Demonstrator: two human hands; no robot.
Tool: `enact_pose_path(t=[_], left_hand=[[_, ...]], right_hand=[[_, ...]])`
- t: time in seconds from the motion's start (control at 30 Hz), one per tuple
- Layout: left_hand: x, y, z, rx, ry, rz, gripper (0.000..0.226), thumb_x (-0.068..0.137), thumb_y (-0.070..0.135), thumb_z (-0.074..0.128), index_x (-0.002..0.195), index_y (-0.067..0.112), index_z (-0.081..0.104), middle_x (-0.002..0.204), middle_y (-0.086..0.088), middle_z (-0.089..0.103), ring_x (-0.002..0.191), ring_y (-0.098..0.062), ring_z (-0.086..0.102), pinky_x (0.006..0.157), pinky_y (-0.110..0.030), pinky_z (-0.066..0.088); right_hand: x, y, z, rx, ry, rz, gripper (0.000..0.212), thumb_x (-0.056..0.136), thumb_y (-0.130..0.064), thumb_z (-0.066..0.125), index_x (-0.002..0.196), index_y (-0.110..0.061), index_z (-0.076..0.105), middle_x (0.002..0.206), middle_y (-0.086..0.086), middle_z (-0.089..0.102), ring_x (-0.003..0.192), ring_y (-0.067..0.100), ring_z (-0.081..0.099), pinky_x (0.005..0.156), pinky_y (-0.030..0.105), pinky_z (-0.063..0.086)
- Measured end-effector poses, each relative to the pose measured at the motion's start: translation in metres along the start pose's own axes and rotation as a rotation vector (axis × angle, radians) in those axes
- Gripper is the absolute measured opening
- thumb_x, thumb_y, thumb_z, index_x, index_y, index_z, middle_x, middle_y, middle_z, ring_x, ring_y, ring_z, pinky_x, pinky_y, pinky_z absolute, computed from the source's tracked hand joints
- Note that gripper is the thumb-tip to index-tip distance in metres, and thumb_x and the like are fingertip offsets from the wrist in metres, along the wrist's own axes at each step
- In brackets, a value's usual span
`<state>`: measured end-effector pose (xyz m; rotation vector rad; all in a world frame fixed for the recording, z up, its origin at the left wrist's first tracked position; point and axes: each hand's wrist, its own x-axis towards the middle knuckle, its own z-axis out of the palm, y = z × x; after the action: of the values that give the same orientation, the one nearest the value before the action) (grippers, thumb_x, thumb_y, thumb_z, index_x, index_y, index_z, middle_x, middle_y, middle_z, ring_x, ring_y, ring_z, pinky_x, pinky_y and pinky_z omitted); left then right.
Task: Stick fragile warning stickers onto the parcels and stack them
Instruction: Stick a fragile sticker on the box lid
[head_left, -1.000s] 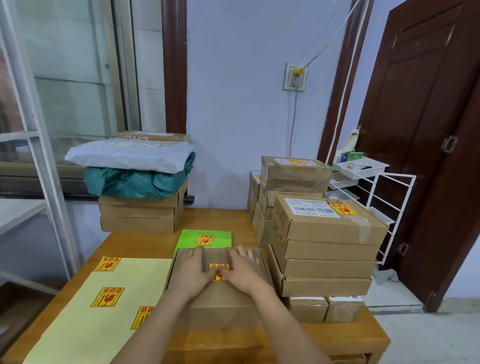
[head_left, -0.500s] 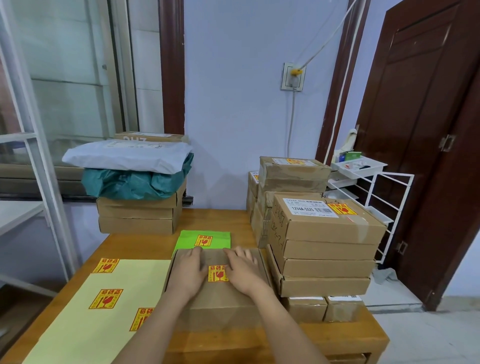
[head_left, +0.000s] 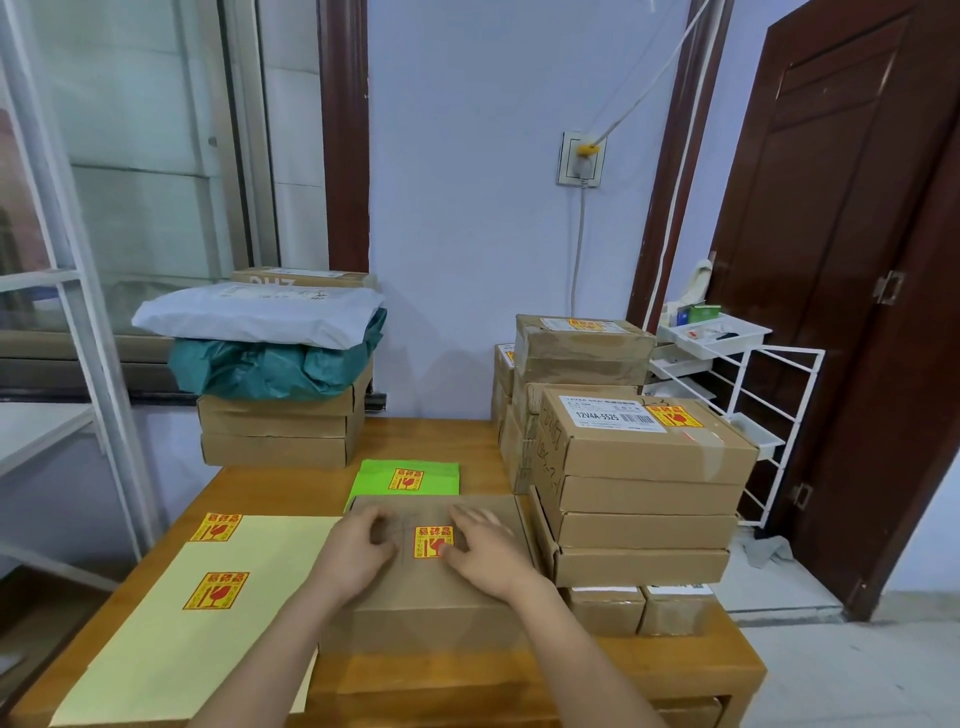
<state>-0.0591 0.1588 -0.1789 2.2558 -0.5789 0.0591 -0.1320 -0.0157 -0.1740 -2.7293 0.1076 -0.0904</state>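
Observation:
A flat cardboard parcel (head_left: 431, 597) lies on the wooden table (head_left: 452, 447) right in front of me. A yellow-and-red fragile sticker (head_left: 432, 541) sits on its top. My left hand (head_left: 358, 551) rests flat on the parcel just left of the sticker. My right hand (head_left: 488, 551) lies flat on the parcel just right of it. A pale yellow backing sheet (head_left: 192, 639) with stickers lies at the left. A stack of stickered parcels (head_left: 639, 488) stands at the right.
A green sheet (head_left: 374, 478) with one sticker lies behind the parcel. Boxes topped with a teal bag and a white mailer (head_left: 260, 317) stand at the back left. A white wire rack (head_left: 748, 395) and a dark door (head_left: 857, 260) are on the right.
Both hands slid apart along the parcel top, uncovering the sticker between them.

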Motion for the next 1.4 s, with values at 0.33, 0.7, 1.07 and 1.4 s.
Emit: enact_pose_path(t=[0.33, 0.7, 1.07, 1.4], left_hand=[[-0.019, -0.011, -0.004, -0.06, 0.026, -0.23, 0.073, 0.08, 0.042, 0.072, 0.137, 0.011, 0.037, 0.136, -0.009, 0.048, 0.121, -0.027, 0.049, 0.095, -0.041, 0.047], [-0.025, -0.022, -0.015, -0.345, -0.058, -0.483, 0.074, 0.077, 0.044, 0.074, 0.131, 0.005, 0.043, 0.122, -0.014, 0.057, 0.101, -0.029, 0.058, 0.078, -0.039, 0.052], [-0.034, -0.019, -0.019, -0.553, -0.027, -0.497, 0.032, 0.09, 0.033, 0.062, 0.108, 0.007, 0.057, 0.092, -0.008, 0.063, 0.084, -0.025, 0.06, 0.061, -0.032, 0.047], [-0.039, -0.025, -0.026, -0.713, 0.058, -0.57, 0.037, 0.094, 0.034, 0.055, 0.116, 0.004, 0.058, 0.097, -0.014, 0.064, 0.093, -0.033, 0.06, 0.075, -0.041, 0.047]], right_hand=[[-0.01, -0.006, 0.0, 0.099, 0.061, 0.035, 0.056, 0.096, -0.031, 0.049, 0.146, -0.014, 0.033, 0.151, 0.002, 0.034, 0.139, 0.02, 0.028, 0.114, 0.032, 0.023], [-0.03, 0.008, -0.003, 0.091, 0.132, 0.156, 0.055, 0.095, -0.02, 0.045, 0.146, -0.006, 0.03, 0.157, 0.012, 0.018, 0.145, 0.027, 0.014, 0.118, 0.034, 0.016], [-0.037, -0.009, -0.006, 0.184, 0.267, 0.309, 0.039, 0.093, -0.017, 0.047, 0.126, 0.003, 0.045, 0.127, 0.018, 0.05, 0.11, 0.034, 0.054, 0.08, 0.032, 0.041], [-0.034, -0.026, -0.042, 0.454, 0.355, 0.187, 0.051, 0.092, -0.028, 0.053, 0.139, -0.014, 0.045, 0.134, -0.001, 0.054, 0.123, 0.021, 0.051, 0.1, 0.034, 0.043]])
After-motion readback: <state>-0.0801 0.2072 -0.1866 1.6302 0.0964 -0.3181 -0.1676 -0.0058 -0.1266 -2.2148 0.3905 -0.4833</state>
